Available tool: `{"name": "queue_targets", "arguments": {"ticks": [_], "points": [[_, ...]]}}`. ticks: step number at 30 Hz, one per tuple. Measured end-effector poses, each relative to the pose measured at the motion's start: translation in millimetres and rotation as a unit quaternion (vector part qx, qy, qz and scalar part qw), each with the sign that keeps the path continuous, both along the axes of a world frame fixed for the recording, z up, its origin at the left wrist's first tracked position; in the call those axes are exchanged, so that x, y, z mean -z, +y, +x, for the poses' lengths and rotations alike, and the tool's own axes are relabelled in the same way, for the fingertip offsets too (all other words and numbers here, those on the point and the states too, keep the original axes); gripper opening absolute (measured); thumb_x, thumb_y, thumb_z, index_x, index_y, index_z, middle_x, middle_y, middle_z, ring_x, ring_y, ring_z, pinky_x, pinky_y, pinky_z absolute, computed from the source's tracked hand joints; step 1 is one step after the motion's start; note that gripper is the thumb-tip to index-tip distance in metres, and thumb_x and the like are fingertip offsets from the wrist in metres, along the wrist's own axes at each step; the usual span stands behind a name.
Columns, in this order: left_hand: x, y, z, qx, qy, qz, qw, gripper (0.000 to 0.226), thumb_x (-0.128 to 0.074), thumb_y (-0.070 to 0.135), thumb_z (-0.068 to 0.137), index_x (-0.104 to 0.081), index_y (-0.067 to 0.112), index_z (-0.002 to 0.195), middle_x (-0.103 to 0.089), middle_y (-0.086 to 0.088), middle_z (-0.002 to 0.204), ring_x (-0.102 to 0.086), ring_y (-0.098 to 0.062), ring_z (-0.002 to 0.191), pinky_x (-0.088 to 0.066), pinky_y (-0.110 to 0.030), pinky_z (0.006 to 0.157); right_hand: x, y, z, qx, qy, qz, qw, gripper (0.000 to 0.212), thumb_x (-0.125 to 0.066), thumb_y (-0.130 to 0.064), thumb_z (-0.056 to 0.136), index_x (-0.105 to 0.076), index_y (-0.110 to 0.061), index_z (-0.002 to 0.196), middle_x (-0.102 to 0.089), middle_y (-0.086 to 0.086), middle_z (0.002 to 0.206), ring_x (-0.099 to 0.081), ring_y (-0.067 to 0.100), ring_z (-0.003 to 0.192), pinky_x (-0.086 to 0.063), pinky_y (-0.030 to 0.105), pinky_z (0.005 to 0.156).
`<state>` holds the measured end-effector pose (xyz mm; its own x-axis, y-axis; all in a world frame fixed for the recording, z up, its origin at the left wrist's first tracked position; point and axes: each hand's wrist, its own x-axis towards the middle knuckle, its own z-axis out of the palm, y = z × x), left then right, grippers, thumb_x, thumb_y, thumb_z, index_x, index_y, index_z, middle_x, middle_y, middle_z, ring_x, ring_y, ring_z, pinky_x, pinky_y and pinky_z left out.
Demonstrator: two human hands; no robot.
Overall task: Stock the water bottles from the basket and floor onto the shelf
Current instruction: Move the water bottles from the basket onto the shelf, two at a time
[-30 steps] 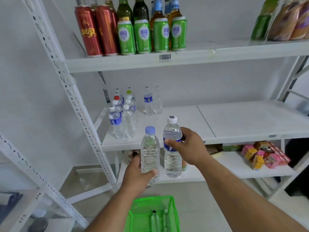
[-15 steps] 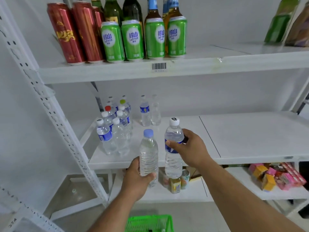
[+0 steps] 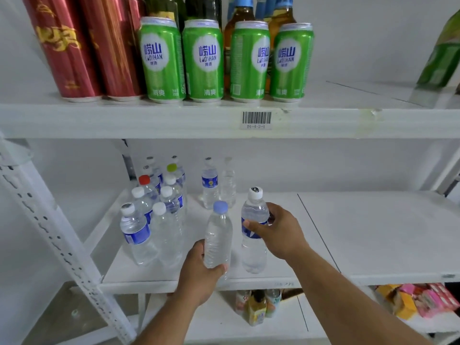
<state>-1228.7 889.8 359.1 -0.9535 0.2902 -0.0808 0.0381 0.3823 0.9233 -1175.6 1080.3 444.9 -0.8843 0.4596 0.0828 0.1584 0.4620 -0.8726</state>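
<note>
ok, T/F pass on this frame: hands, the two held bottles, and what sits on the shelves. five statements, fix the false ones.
1. The left hand grips a bottle with a pale blue cap. True.
2. The right hand is empty. False: it holds a white-capped bottle with a blue label.
3. Four green cans stand in the front row of the upper shelf. True.
4. The middle shelf holds no bottles yet. False: a cluster of water bottles stands at its left end.
5. One bottle in that cluster has a red cap. True.
</note>
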Motion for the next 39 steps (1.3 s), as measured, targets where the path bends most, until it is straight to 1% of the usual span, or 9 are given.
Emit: {"name": "queue_targets", "arguments": {"ticks": [5, 12, 14, 17, 22, 26, 31, 36, 39], "points": [[10, 17, -36, -0.031, -0.014, -0.003, 0.999, 0.05, -0.08, 0.013, 0.073, -0.053, 0.034, 0.109, -0.066, 0.012, 0.095, -0.063, -0.001, 0.086, -0.043, -0.013, 0.061, 9, 19, -39, -0.03, -0.002, -0.036, 0.999, 0.019, -0.077, -0.014, 0.081, -0.069, -0.022, 0.097, -0.07, -0.013, 0.078, -0.062, -0.012, 0.06, -0.041, 0.001, 0.052], [31, 42, -95, -0.088, -0.011, -0.007, 0.996, 0.047, -0.083, 0.016, 0.067, -0.053, 0.039, 0.093, -0.068, 0.008, 0.097, -0.066, -0.008, 0.087, -0.053, -0.026, 0.071, 25, 41, -106, -0.043, -0.028, -0.033, 0.998, 0.021, -0.08, -0.02, 0.075, -0.068, -0.031, 0.088, -0.071, -0.013, 0.076, -0.065, 0.0, 0.065, -0.049, 0.012, 0.058], [38, 49, -113, -0.099, -0.009, -0.007, 0.995, 0.047, -0.083, 0.016, 0.067, -0.052, 0.04, 0.092, -0.067, 0.009, 0.097, -0.066, -0.009, 0.089, -0.054, -0.03, 0.076, 31, 46, -125, -0.049, -0.023, -0.028, 0.998, 0.021, -0.08, -0.017, 0.075, -0.066, -0.033, 0.08, -0.069, -0.013, 0.072, -0.063, -0.003, 0.059, -0.048, 0.009, 0.054], [48, 60, -139, -0.116, -0.009, 0.001, 0.993, 0.049, -0.082, 0.014, 0.067, -0.055, 0.036, 0.101, -0.068, 0.011, 0.096, -0.067, -0.012, 0.091, -0.057, -0.034, 0.08, 41, 53, -149, -0.054, -0.022, -0.026, 0.998, 0.019, -0.079, -0.016, 0.076, -0.067, -0.031, 0.079, -0.068, -0.014, 0.067, -0.063, -0.004, 0.057, -0.046, 0.009, 0.053], [61, 77, -175, -0.134, 0.003, 0.025, 0.991, 0.05, -0.081, 0.015, 0.069, -0.055, 0.036, 0.106, -0.069, 0.013, 0.098, -0.067, -0.012, 0.092, -0.055, -0.03, 0.076, 54, 60, -180, -0.05, -0.029, -0.022, 0.998, 0.02, -0.078, -0.028, 0.07, -0.071, -0.031, 0.089, -0.074, -0.011, 0.077, -0.07, 0.007, 0.071, -0.057, 0.031, 0.072], [66, 84, -196, -0.135, 0.023, 0.025, 0.99, 0.053, -0.081, 0.015, 0.07, -0.055, 0.033, 0.113, -0.069, 0.01, 0.104, -0.067, -0.014, 0.096, -0.057, -0.032, 0.082, 59, 63, -195, -0.056, -0.01, -0.032, 0.998, 0.018, -0.078, -0.019, 0.074, -0.071, -0.029, 0.087, -0.074, -0.013, 0.076, -0.07, 0.005, 0.069, -0.057, 0.03, 0.073], [69, 87, -211, -0.127, 0.032, 0.011, 0.991, 0.055, -0.083, 0.02, 0.07, -0.055, 0.033, 0.116, -0.066, 0.013, 0.102, -0.065, -0.015, 0.095, -0.056, -0.032, 0.081, 64, 65, -211, -0.06, -0.004, -0.03, 0.998, 0.021, -0.079, -0.021, 0.072, -0.07, -0.029, 0.089, -0.074, -0.009, 0.08, -0.071, 0.011, 0.075, -0.058, 0.033, 0.075], [70, 87, -220, -0.114, 0.04, 0.006, 0.993, 0.056, -0.083, 0.022, 0.07, -0.054, 0.033, 0.116, -0.066, 0.017, 0.098, -0.065, -0.01, 0.092, -0.051, -0.025, 0.073, 66, 65, -220, -0.063, 0.0, -0.032, 0.998, 0.019, -0.078, -0.02, 0.072, -0.068, -0.029, 0.086, -0.073, -0.008, 0.078, -0.071, 0.013, 0.075, -0.057, 0.033, 0.074], [70, 86, -224, -0.107, 0.04, 0.002, 0.993, 0.059, -0.082, 0.02, 0.07, -0.054, 0.029, 0.122, -0.067, 0.012, 0.106, -0.065, -0.014, 0.099, -0.054, -0.029, 0.08, 69, 65, -224, -0.064, 0.004, -0.032, 0.997, 0.018, -0.077, -0.021, 0.071, -0.068, -0.027, 0.086, -0.073, -0.007, 0.079, -0.071, 0.017, 0.076, -0.058, 0.036, 0.075]]}}
